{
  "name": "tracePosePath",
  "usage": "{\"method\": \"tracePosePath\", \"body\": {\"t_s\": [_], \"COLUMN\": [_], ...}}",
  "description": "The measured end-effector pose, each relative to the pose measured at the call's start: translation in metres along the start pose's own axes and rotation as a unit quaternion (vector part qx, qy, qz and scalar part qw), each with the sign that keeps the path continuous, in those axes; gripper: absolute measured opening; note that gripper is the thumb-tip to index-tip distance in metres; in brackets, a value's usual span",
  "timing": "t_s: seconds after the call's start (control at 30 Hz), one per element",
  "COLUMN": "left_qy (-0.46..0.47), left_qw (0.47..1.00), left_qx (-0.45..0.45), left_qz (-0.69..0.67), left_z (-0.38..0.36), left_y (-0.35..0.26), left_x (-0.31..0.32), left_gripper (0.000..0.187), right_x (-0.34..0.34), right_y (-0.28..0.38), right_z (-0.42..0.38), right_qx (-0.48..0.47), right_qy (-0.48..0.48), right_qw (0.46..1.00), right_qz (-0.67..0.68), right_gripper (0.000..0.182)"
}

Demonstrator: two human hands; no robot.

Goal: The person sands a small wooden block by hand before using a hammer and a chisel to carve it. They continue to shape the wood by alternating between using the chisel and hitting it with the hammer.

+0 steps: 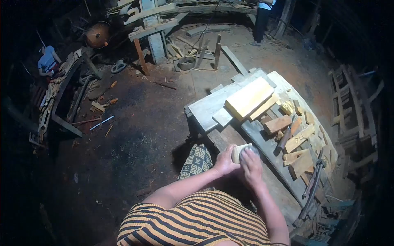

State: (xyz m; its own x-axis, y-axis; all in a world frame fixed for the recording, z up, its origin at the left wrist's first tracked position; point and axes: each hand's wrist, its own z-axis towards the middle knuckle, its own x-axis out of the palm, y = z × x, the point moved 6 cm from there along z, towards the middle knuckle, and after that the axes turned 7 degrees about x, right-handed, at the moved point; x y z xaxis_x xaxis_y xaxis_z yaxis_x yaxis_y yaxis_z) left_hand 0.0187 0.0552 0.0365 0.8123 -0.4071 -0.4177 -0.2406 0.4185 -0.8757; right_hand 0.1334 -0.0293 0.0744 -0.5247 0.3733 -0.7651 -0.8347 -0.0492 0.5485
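A small pale wooden block (237, 154) is held in front of my body, just over the near edge of the workbench. My left hand (225, 161) is closed around its left side. Against its right side, my right hand (251, 165) presses with bent fingers. Something greyish shows beneath those fingers, too small and blurred to name. Beyond the hands, a large squared timber block (250, 97) lies on grey boards (205, 110) on the bench.
Several wood offcuts (301, 138) and a dark-handled tool (283, 141) lie on the bench's right. A long metal clamp (314, 184) is nearer me. One person (48, 59) is at far left; another (262, 20) stands at the back. Timber scraps (98, 107) litter the floor.
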Motion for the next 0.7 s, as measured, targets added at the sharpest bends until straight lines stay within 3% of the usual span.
{"method": "tracePosePath", "body": {"t_s": [0.1, 0.2, 0.43, 0.6, 0.7], "left_qy": [0.003, -0.008, -0.022, -0.02, -0.017], "left_qw": [1.0, 1.0, 1.0, 0.999, 0.999], "left_qx": [-0.008, 0.005, 0.0, 0.023, 0.023], "left_qz": [0.003, 0.016, -0.002, 0.027, 0.035], "left_z": [0.0, 0.001, 0.0, -0.002, 0.0], "left_y": [0.001, 0.005, 0.013, 0.014, 0.01], "left_x": [0.001, 0.003, 0.005, 0.007, 0.006], "left_gripper": [0.073, 0.077, 0.054, 0.054, 0.058], "right_x": [0.011, 0.013, 0.003, 0.013, 0.022], "right_y": [-0.017, -0.017, 0.027, 0.022, 0.015], "right_z": [0.033, 0.028, -0.029, 0.027, 0.037], "right_qx": [0.058, 0.052, -0.014, -0.039, 0.0], "right_qy": [0.011, -0.001, 0.025, 0.035, 0.03], "right_qw": [0.998, 0.999, 0.999, 0.998, 0.999], "right_qz": [-0.006, -0.004, -0.016, -0.034, -0.041], "right_gripper": [0.037, 0.036, 0.04, 0.039, 0.041]}}
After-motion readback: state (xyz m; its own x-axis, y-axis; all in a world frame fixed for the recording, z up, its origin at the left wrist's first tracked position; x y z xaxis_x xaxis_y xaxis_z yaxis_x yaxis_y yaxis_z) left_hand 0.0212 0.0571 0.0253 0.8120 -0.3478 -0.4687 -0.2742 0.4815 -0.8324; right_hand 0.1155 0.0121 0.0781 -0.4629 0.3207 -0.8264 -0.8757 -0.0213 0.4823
